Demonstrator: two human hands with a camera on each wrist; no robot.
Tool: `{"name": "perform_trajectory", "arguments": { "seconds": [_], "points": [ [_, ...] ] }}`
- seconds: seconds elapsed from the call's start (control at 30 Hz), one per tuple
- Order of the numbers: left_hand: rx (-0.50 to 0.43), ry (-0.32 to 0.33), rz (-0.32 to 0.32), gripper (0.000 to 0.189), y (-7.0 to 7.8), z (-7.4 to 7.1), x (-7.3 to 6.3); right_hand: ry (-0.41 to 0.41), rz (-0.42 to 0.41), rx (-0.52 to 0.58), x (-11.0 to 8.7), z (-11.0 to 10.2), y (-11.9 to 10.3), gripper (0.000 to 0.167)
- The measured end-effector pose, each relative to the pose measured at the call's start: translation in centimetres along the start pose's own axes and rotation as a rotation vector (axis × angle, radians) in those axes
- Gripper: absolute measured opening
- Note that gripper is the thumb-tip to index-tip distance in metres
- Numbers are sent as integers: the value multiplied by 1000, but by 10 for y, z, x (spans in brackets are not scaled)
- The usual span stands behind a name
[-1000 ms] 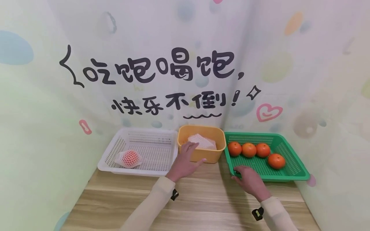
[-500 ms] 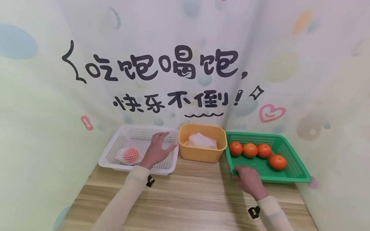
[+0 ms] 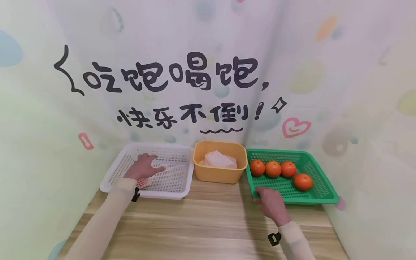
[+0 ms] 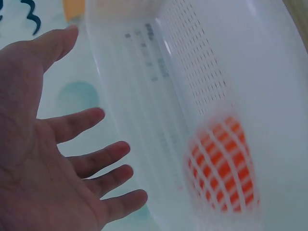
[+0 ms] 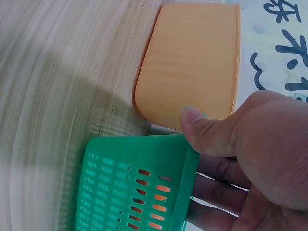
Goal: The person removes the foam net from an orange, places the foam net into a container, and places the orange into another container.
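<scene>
My left hand [image 3: 143,167] hovers over the left part of the white basket [image 3: 169,196], fingers spread and nothing in them. Partly behind it in the head view lies a round orange-red fruit [image 4: 224,168] wrapped in a white foam net; the left wrist view shows it inside the basket, apart from the fingertips. At the near left corner of the green basket [image 3: 312,200], my right hand [image 3: 270,202] grips the rim. The right wrist view shows the thumb on one side of the rim [image 5: 188,168] and the fingers on the other. Several bare orange-red fruits [image 3: 273,169] sit in the green basket.
Between the two baskets stands a yellow bin [image 3: 221,176] holding white foam nets [image 3: 221,159]. All three containers stand at the back of a wooden table [image 3: 195,227], before a printed curtain [image 3: 195,29] with black lettering.
My left hand has moved left, from over the yellow bin, across the white basket, to above the netted fruit. My right hand has stayed at the green basket's corner. The view has shifted slightly.
</scene>
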State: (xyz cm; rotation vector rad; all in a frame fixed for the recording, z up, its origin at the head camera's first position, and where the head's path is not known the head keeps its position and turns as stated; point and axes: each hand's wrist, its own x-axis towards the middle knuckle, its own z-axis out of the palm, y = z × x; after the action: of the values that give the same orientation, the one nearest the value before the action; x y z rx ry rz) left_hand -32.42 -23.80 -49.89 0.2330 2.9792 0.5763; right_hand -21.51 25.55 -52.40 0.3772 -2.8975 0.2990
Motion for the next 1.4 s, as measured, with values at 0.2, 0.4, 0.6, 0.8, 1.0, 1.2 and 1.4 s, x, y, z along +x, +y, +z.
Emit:
{"name": "perform_trajectory", "arguments": {
  "seconds": [0.2, 0.4, 0.6, 0.8, 1.0, 1.2, 1.4],
  "points": [
    [80, -186, -53, 81, -25, -10, -3, 9, -1, 0, 0, 2, -3, 22],
    [102, -353, -140, 83, -39, -11, -7, 22, -7, 1, 4, 4, -2, 23],
    [110, -351, -132, 76, -44, -12, -9, 15, 0, 12, 6, 4, -2, 23],
    [79, -328, -92, 73, -52, -10, -11, 11, 1, 10, 6, 4, -3, 22],
    [68, -286, -76, 76, -52, -7, -8, -2, 12, 9, 4, 2, -2, 23],
    [39, -216, -12, 77, -39, -1, -8, -22, 28, 21, 3, 1, -2, 22],
    [20, -179, 45, 77, -36, 12, 0, -20, 32, 26, 1, 2, 0, 22]
  ]
}}
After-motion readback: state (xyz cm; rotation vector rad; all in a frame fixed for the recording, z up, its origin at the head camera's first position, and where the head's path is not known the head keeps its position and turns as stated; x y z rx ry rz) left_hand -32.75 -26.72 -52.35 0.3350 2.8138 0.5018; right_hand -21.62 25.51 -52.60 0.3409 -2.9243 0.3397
